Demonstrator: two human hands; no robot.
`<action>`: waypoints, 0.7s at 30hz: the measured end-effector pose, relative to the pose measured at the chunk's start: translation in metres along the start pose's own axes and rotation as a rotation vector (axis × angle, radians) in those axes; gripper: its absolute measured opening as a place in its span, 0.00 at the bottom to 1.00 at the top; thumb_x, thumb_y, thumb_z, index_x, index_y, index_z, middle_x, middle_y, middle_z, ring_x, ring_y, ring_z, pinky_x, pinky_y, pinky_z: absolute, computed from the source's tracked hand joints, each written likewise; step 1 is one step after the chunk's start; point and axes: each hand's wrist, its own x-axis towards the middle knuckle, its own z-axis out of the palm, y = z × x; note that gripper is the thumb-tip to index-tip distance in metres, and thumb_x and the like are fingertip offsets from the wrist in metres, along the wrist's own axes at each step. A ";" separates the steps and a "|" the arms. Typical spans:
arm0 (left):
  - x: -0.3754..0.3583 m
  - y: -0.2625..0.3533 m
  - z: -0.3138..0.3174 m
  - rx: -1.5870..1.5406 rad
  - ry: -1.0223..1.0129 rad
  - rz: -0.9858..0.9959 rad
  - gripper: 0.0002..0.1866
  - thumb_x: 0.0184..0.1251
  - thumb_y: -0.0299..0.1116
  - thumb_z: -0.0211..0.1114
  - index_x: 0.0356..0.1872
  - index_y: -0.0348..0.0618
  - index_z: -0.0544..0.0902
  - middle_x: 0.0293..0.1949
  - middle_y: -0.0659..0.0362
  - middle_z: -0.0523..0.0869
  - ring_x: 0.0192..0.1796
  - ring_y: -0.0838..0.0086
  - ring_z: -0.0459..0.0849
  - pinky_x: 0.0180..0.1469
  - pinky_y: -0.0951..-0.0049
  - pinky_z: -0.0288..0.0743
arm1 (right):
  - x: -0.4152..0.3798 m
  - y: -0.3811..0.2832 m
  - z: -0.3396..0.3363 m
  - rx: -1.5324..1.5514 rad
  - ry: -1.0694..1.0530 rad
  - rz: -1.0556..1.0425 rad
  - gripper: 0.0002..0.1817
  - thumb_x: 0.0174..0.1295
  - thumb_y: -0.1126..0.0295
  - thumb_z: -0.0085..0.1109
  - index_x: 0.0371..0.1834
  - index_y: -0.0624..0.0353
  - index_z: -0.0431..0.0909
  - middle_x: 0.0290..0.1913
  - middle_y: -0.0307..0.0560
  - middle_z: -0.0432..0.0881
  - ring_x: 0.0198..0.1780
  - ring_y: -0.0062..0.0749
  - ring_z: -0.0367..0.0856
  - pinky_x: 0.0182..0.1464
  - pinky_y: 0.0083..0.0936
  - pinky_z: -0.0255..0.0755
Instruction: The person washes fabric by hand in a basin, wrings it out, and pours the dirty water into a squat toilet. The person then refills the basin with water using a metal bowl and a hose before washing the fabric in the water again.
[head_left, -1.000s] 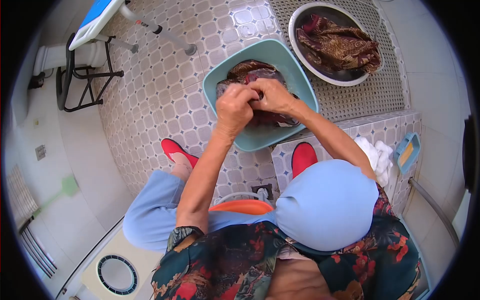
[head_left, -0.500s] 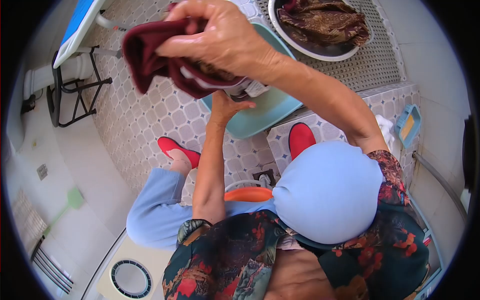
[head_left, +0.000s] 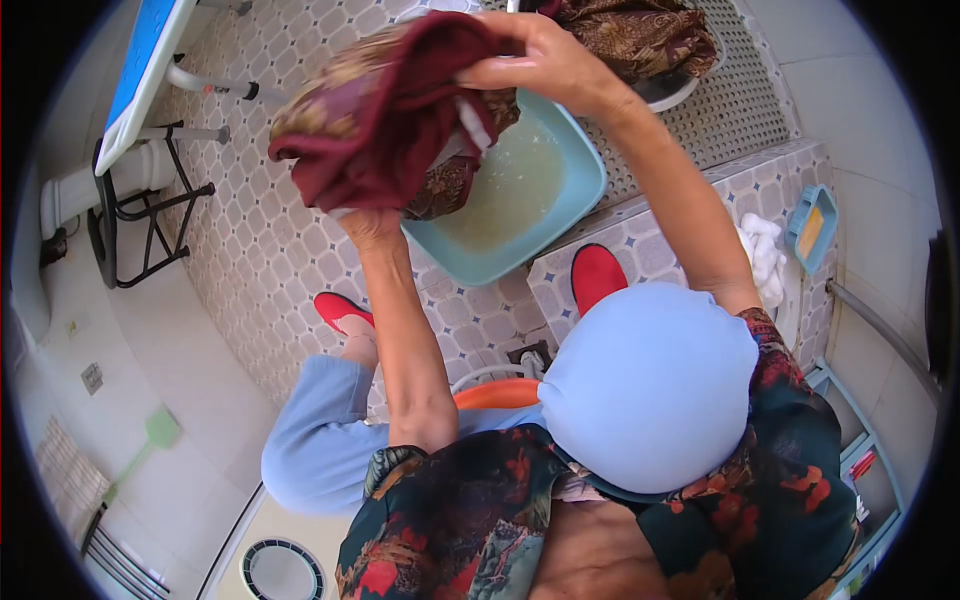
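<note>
A maroon garment with a brown-gold pattern [head_left: 385, 125] is held up in front of me, over the left side of a light blue basin [head_left: 590, 170]. My right hand [head_left: 555, 65] grips its upper right edge. From below, my left hand [head_left: 370, 230] reaches into or under the cloth, its fingers hidden by the fabric. Cloudy water with white flecks [head_left: 510, 180] shows inside the basin.
A white-rimmed bowl [head_left: 680, 95] with brown patterned cloth [head_left: 640, 40] rests on a grey perforated mat [head_left: 745, 110]. An orange basin [head_left: 497, 393] lies near my legs. At the right are white cloth [head_left: 763, 255] and a blue dish [head_left: 811, 228]; a folding stand [head_left: 150, 205] is at the left.
The garment has opened out, showing more of its patterned side. My right hand has moved right, my left hand left and slightly down, its fingers now hidden. More of the basin's water shows.
</note>
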 end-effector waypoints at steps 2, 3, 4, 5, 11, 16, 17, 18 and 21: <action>-0.004 0.012 -0.001 -0.073 0.064 -0.064 0.25 0.72 0.44 0.55 0.65 0.45 0.69 0.62 0.52 0.75 0.63 0.58 0.75 0.66 0.54 0.71 | -0.008 0.045 -0.017 -0.032 -0.060 0.059 0.22 0.56 0.71 0.64 0.55 0.63 0.78 0.45 0.43 0.85 0.47 0.24 0.81 0.53 0.26 0.75; -0.005 0.015 -0.002 -0.111 0.094 -0.095 0.23 0.73 0.44 0.54 0.64 0.45 0.70 0.63 0.52 0.74 0.63 0.58 0.75 0.67 0.53 0.70 | -0.015 0.064 -0.019 -0.349 0.003 0.154 0.28 0.53 0.68 0.66 0.59 0.62 0.74 0.49 0.49 0.83 0.51 0.32 0.81 0.56 0.30 0.73; -0.007 0.015 -0.004 -0.109 0.093 -0.096 0.23 0.73 0.44 0.54 0.64 0.45 0.70 0.63 0.52 0.74 0.63 0.58 0.75 0.67 0.53 0.70 | -0.018 0.068 -0.018 -0.665 0.069 0.248 0.35 0.50 0.65 0.68 0.64 0.62 0.70 0.52 0.55 0.82 0.55 0.41 0.80 0.59 0.34 0.72; -0.009 0.013 -0.008 -0.160 0.089 -0.145 0.24 0.74 0.45 0.52 0.65 0.45 0.68 0.63 0.52 0.74 0.63 0.57 0.74 0.68 0.52 0.69 | -0.021 0.071 -0.018 -0.663 0.069 0.246 0.35 0.50 0.65 0.68 0.64 0.62 0.70 0.52 0.55 0.82 0.55 0.41 0.80 0.59 0.34 0.72; -0.026 0.017 0.012 -0.037 -0.125 -0.077 0.24 0.77 0.45 0.46 0.68 0.44 0.65 0.65 0.51 0.72 0.66 0.57 0.72 0.69 0.54 0.68 | -0.030 0.055 0.026 -0.656 -0.060 -0.263 0.67 0.34 0.45 0.77 0.74 0.65 0.47 0.70 0.66 0.60 0.71 0.60 0.58 0.70 0.43 0.56; -0.037 0.002 0.012 0.238 -0.307 -0.117 0.22 0.79 0.44 0.43 0.66 0.46 0.66 0.62 0.56 0.74 0.63 0.64 0.74 0.67 0.61 0.70 | -0.027 0.059 0.074 -0.437 -0.162 -0.298 0.71 0.25 0.45 0.82 0.73 0.63 0.48 0.69 0.61 0.62 0.70 0.54 0.61 0.70 0.40 0.57; -0.039 -0.003 0.011 0.238 -0.306 -0.102 0.22 0.79 0.44 0.43 0.66 0.46 0.66 0.62 0.56 0.74 0.63 0.64 0.74 0.67 0.61 0.70 | -0.027 0.058 0.074 -0.180 -0.240 -0.194 0.68 0.25 0.50 0.84 0.71 0.62 0.51 0.67 0.58 0.65 0.68 0.48 0.64 0.70 0.39 0.58; -0.039 -0.003 0.017 -0.022 -0.174 -0.217 0.22 0.77 0.45 0.47 0.64 0.46 0.68 0.59 0.57 0.77 0.61 0.65 0.76 0.64 0.62 0.73 | -0.024 0.058 0.074 0.077 -0.313 -0.090 0.64 0.25 0.54 0.85 0.70 0.62 0.55 0.66 0.55 0.68 0.67 0.43 0.67 0.69 0.37 0.60; -0.032 0.005 0.043 -0.333 0.061 -0.385 0.22 0.74 0.46 0.52 0.62 0.47 0.72 0.56 0.57 0.80 0.57 0.67 0.79 0.60 0.63 0.76 | -0.021 0.071 0.070 0.189 -0.448 0.212 0.55 0.30 0.65 0.84 0.67 0.61 0.62 0.63 0.50 0.72 0.63 0.33 0.70 0.68 0.31 0.62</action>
